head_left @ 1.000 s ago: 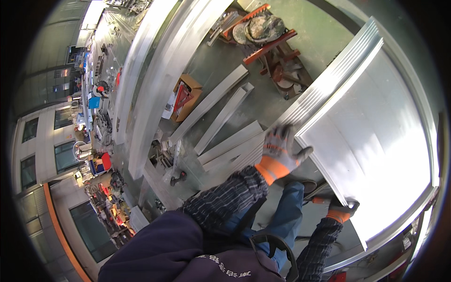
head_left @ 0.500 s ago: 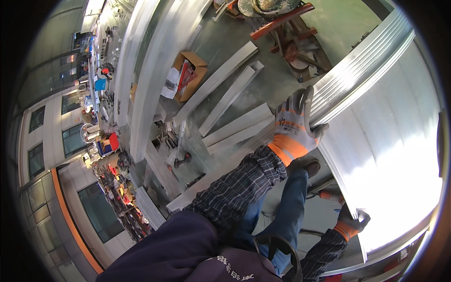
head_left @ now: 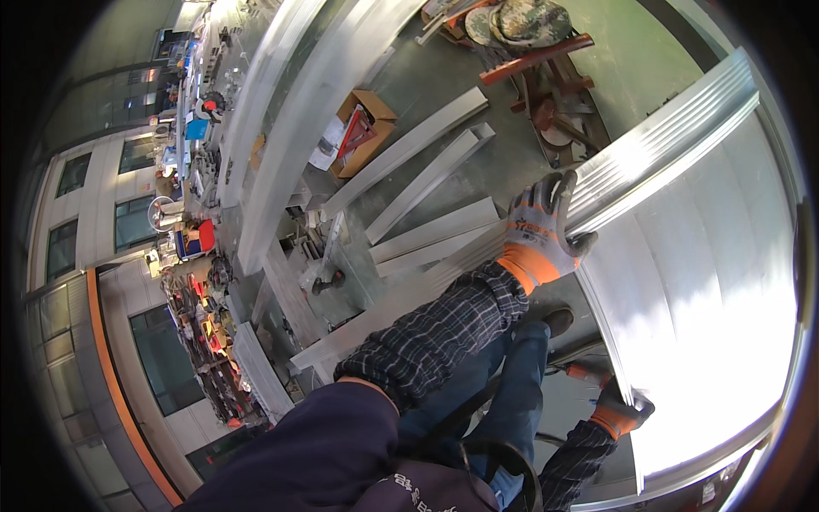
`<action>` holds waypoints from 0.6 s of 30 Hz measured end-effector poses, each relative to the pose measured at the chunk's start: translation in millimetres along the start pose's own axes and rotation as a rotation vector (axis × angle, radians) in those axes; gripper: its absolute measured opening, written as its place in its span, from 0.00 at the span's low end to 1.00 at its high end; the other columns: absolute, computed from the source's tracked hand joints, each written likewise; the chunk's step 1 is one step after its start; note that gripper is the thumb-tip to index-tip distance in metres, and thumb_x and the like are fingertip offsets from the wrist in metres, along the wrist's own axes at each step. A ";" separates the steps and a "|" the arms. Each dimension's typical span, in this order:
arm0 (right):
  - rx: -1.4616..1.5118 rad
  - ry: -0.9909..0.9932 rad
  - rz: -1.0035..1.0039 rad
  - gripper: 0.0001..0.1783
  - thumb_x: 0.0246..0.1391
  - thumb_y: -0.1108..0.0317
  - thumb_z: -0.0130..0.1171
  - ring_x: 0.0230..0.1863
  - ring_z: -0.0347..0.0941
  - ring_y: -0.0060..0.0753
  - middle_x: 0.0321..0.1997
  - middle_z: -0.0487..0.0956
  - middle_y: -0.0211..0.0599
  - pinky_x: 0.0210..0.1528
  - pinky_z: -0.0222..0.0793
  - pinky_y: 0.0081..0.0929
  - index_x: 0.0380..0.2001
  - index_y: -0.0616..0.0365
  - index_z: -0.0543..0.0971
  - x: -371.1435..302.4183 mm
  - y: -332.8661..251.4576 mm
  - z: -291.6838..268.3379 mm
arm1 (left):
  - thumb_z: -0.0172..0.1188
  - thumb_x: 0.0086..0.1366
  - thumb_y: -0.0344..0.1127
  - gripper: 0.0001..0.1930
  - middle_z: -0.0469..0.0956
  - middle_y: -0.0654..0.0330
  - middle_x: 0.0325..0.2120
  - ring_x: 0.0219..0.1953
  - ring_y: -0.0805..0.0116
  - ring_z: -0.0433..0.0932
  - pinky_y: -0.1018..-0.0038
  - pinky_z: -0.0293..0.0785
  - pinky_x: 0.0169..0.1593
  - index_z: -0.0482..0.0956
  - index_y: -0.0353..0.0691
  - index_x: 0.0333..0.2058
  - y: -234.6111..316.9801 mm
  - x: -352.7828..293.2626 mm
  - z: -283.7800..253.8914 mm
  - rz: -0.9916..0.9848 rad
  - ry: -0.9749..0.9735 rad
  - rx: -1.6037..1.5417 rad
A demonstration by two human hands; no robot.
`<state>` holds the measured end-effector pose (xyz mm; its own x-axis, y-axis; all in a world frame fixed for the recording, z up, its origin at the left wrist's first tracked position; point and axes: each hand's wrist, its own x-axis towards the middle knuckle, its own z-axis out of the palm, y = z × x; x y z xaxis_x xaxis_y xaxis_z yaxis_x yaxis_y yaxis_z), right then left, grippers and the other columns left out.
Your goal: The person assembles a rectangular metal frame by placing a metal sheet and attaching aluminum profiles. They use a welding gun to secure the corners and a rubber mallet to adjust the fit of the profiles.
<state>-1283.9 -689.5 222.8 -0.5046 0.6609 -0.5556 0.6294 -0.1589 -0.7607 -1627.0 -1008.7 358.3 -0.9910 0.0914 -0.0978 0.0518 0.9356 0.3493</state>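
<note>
In the head view, the left hand [head_left: 543,224] is a little above and right of the middle, in a grey glove with an orange cuff. It is part open, the fingers loosely spread upward and the thumb held apart toward 4 o'clock. The fingers rest against the near end of a ribbed metal strip [head_left: 661,136], which runs away from them toward 1 to 2 o'clock. Whether they curl beneath it cannot be told. The thumb lies at the near upper corner of the broad silvery panel [head_left: 691,282], whose bright sheet spreads from this hand toward 3 to 5 o'clock.

The right hand [head_left: 620,411], gloved alike, is at about 5 o'clock from the left one. It is closed around the panel's near edge, so the sheet lies from 12 to 3 o'clock of it. An orange-handled object [head_left: 589,374] sits just beside this hand, toward 10 o'clock.

From the left hand, an open cardboard box [head_left: 365,160] stands well apart at 10 o'clock, pale metal bars [head_left: 435,230] lie near at 9 o'clock, and a camouflage cap [head_left: 533,23] rests at 12 o'clock.
</note>
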 end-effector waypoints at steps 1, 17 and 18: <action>0.323 0.019 0.203 0.37 0.64 0.41 0.55 0.61 0.73 0.55 0.62 0.74 0.55 0.62 0.75 0.52 0.60 0.65 0.71 -0.8 -13.1 6.9 | 0.68 0.59 0.59 0.50 0.65 0.42 0.66 0.64 0.36 0.67 0.42 0.60 0.68 0.58 0.41 0.73 -1.6 -4.0 2.1 -0.014 -0.009 -0.017; 1.091 0.203 0.483 0.41 0.59 0.32 0.61 0.45 0.76 0.44 0.42 0.79 0.43 0.52 0.76 0.36 0.50 0.64 0.77 -70.7 -162.6 79.8 | 0.57 0.65 0.69 0.50 0.66 0.41 0.66 0.62 0.42 0.69 0.45 0.66 0.64 0.56 0.41 0.75 0.8 0.8 -13.3 -0.079 -0.110 0.010; 1.031 0.094 0.480 0.44 0.58 0.29 0.61 0.46 0.77 0.44 0.43 0.79 0.44 0.54 0.75 0.37 0.51 0.65 0.77 -73.8 -157.3 78.1 | 0.56 0.65 0.69 0.50 0.66 0.41 0.66 0.63 0.42 0.69 0.44 0.66 0.65 0.55 0.41 0.75 1.6 0.8 -14.6 -0.087 -0.123 0.007</action>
<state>-1391.8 -770.6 357.2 -0.2690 0.4146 -0.8693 -0.0616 -0.9082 -0.4141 -1629.5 -1012.1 372.5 -0.9692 0.0510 -0.2410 -0.0320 0.9440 0.3283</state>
